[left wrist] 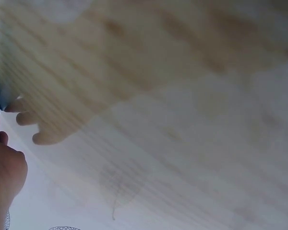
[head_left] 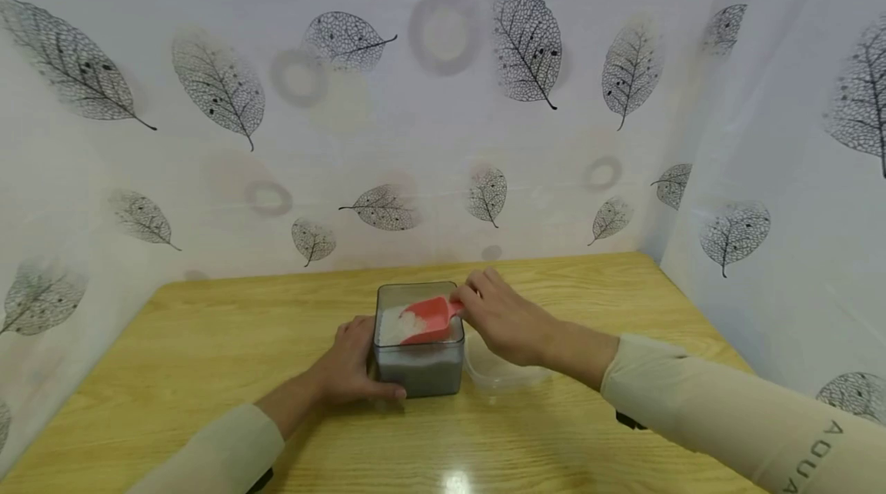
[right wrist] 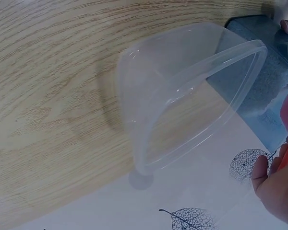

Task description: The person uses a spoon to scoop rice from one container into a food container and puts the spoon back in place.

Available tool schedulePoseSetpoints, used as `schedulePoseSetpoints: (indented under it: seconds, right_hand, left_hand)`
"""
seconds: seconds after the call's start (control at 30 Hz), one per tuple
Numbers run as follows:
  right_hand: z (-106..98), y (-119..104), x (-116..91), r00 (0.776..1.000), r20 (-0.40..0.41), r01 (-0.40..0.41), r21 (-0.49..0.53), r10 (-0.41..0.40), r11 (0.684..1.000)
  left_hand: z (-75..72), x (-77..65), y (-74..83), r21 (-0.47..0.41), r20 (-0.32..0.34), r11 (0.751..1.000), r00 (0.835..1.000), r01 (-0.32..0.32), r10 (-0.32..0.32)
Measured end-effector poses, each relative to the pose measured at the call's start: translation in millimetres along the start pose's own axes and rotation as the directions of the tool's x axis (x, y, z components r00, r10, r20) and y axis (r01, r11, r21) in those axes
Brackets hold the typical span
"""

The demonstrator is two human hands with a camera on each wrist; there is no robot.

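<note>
A grey see-through square container [head_left: 421,375] stands on the table, partly filled with white grains [head_left: 390,327] that look like rice. My left hand [head_left: 348,368] holds it from the left side, the thumb along its front. My right hand [head_left: 511,321] grips the handle of a red scoop [head_left: 431,317] from the right. The scoop lies tilted inside the container's opening, with some grains in it. In the left wrist view only part of my left hand [left wrist: 7,167] shows at the edge.
A clear plastic bowl [right wrist: 144,72] stands on the table right of the container, partly under my right forearm in the head view. The wooden table [head_left: 228,332] ends at a leaf-patterned curtain [head_left: 429,132] behind and at the sides.
</note>
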State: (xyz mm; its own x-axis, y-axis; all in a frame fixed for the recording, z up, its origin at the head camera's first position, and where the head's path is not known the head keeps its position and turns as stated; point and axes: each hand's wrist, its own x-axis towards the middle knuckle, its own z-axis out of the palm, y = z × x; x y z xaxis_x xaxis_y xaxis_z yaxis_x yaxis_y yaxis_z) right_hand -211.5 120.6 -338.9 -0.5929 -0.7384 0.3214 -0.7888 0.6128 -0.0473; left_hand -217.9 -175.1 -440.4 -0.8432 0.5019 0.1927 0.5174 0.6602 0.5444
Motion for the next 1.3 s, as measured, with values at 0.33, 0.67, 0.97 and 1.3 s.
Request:
schedulePoseSetpoints:
  seconds: [0.33, 0.67, 0.97, 1.3]
  right_hand:
    - [-2, 5, -1, 0.994, -0.101, 0.036, 0.000, -0.036, 0.999]
    - [-7, 10, -1, 0.987, -0.153, 0.037, -0.011, -0.038, 0.999]
    - [-11, 14, -3, 0.980, -0.201, 0.013, 0.011, -0.010, 1.000]
    - [-15, 20, -8, 0.979, -0.206, 0.001, 0.009, 0.001, 1.000]
  left_hand:
    - [-0.3, -0.3, 0.6, 0.001, -0.020, 1.000, 0.999, -0.025, 0.025]
    - [0.0, 0.4, -1.0, -0.001, -0.015, 0.999, 0.999, -0.034, 0.034]
    - [0.4, -0.3, -1.0, 0.017, -0.029, 0.999, 0.998, -0.046, 0.047]
    - [-0.7, -1.0, 0.1, 0.010, -0.035, 0.999, 0.998, -0.050, 0.050]
